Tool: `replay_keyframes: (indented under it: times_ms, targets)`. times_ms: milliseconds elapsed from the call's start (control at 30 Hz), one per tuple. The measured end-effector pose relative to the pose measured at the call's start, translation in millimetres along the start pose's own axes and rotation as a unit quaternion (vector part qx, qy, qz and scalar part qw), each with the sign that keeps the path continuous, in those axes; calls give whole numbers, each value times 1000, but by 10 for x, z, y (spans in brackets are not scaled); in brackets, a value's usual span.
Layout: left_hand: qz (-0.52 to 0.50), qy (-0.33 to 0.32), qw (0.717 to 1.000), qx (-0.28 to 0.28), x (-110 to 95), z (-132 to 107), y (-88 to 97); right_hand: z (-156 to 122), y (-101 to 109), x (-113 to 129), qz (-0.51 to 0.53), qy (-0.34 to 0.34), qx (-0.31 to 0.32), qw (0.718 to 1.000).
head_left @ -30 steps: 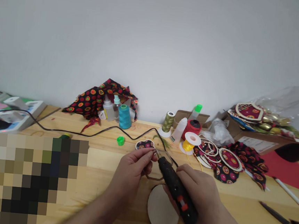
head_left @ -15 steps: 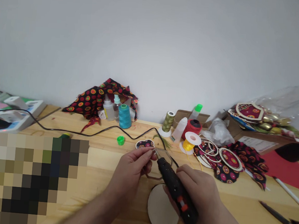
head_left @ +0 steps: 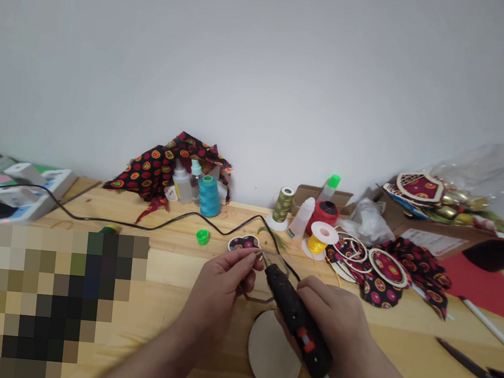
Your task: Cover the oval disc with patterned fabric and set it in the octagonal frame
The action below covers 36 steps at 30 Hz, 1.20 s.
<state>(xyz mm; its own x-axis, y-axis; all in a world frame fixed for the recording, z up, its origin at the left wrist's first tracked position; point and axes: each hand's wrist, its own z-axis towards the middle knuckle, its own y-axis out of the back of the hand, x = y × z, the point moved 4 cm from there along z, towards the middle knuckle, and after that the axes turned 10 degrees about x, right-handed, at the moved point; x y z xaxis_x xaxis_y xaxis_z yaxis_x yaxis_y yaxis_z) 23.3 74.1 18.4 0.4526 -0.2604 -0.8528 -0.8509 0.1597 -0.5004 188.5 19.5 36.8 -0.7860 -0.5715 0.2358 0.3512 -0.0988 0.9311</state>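
Note:
My right hand (head_left: pixel 332 325) grips a black hot glue gun (head_left: pixel 295 322), its nozzle pointing up-left toward my left hand. My left hand (head_left: pixel 223 289) pinches the rim of a thin wooden hexagonal frame (head_left: pixel 264 299), held just above the wooden table (head_left: pixel 174 276). The gun's tip sits at the frame's upper edge beside my left fingertips. A round wooden disc (head_left: pixel 270 352) lies flat under the gun, partly hidden by it and by my right hand.
A black cable (head_left: pixel 152 224) runs left to a power strip (head_left: pixel 22 192). Thread spools, among them teal (head_left: pixel 209 197), olive (head_left: pixel 282 206) and yellow (head_left: pixel 319 239), glue bottles and patterned fabric (head_left: pixel 165 167) line the wall. Fabric-covered rings (head_left: pixel 386 268) lie right; scissors (head_left: pixel 479 367) far right.
Both hands and the glue gun have stayed almost still; the view has shifted only slightly.

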Motion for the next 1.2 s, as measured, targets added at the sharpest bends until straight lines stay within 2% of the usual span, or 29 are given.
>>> replay_keyframes:
  times_ms: [533, 733, 900, 1067, 1200]
  targets:
    - [5, -4, 1000, 0, -3, 16, 5, 13, 25, 7, 0, 18, -8, 1000]
    - [26, 3, 1000, -2, 6, -1, 15, 19, 175, 1, 73, 34, -102, 992]
    - [79, -7, 997, 8, 0, -16, 37, 58, 325, 5, 140, 6, -177, 974]
    - [182, -38, 983, 2, -94, -52, 6, 54, 324, -71, 173, -67, -164, 969]
    - [299, -110, 948, -20, -183, -75, -30, 54, 340, -76, 191, -66, -150, 968]
